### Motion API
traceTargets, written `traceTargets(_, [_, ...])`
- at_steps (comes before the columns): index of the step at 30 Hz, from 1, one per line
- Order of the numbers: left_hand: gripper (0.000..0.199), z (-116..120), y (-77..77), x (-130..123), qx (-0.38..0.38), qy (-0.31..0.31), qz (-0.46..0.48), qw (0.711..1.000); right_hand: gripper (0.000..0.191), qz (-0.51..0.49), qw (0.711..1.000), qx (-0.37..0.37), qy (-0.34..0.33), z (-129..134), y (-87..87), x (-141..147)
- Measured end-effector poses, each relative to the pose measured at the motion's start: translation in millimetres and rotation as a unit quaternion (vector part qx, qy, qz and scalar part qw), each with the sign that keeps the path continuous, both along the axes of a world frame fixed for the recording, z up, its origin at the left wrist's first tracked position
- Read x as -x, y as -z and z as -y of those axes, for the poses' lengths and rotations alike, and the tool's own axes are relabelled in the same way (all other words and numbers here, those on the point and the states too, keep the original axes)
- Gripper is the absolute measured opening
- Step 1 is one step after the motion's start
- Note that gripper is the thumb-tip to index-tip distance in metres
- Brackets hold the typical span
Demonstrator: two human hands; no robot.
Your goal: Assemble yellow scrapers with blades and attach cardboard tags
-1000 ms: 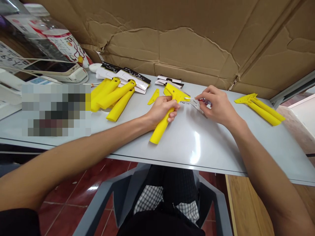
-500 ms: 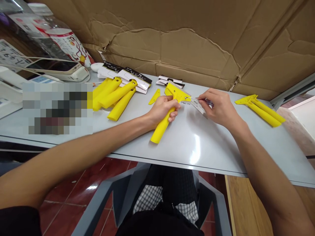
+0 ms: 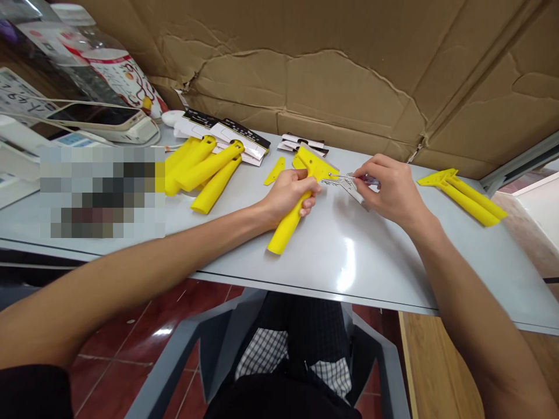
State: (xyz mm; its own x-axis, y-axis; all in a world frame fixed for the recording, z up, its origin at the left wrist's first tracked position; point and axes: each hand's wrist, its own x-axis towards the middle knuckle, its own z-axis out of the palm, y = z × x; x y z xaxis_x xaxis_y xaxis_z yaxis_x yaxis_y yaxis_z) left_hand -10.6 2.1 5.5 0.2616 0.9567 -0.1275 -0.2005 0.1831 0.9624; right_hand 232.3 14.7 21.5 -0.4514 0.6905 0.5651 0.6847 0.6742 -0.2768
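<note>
My left hand (image 3: 293, 198) is wrapped round the neck of a yellow scraper-like tool (image 3: 286, 231), whose wide head points away from me. In my right hand (image 3: 386, 189) is a screwdriver (image 3: 345, 176) with a thin metal shaft and a clear purplish handle. Its tip touches the right side of the yellow head, where a small shiny screw shows. Below the shaft lie a silvery plate (image 3: 354, 191) and several small screws (image 3: 332, 183). A loose yellow triangular piece (image 3: 275, 171) rests left of the head.
Several yellow handles (image 3: 213, 169) and black-and-white packets (image 3: 244, 139) lie to the left. Two more yellow handles (image 3: 474, 202) are at the right. A phone (image 3: 96, 115) and bottles (image 3: 117, 70) stand at the far left. Cardboard (image 3: 305, 75) backs the table (image 3: 371, 262).
My right hand has shifted very slightly, and more of the screwdriver's purplish handle shows. The left hand and the yellow tool have hardly moved.
</note>
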Motion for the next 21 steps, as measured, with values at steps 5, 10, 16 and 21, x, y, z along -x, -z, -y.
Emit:
traceTargets(5, [0.016, 3, -1.1, -2, -0.012, 0.000, -0.017, 1.000, 0.016, 0.028, 0.999, -0.025, 0.025, 2, 1.6, 3])
traceTargets(10, [0.020, 6, -1.9, -5, 0.007, -0.011, -0.035, 0.999, 0.025, 0.120, 0.986, -0.083, 0.087, 11, 3.6, 11])
traceTargets(16, [0.016, 4, 3.8, -5, -0.007, -0.008, -0.049, 0.999, 0.036, 0.198, 0.965, -0.126, 0.113, 30, -4.0, 25])
traceTargets(21, [0.018, 3, 6.2, -5, -0.009, -0.010, -0.059, 0.998, 0.037, 0.241, 0.954, -0.152, 0.096, 40, -11.8, 27])
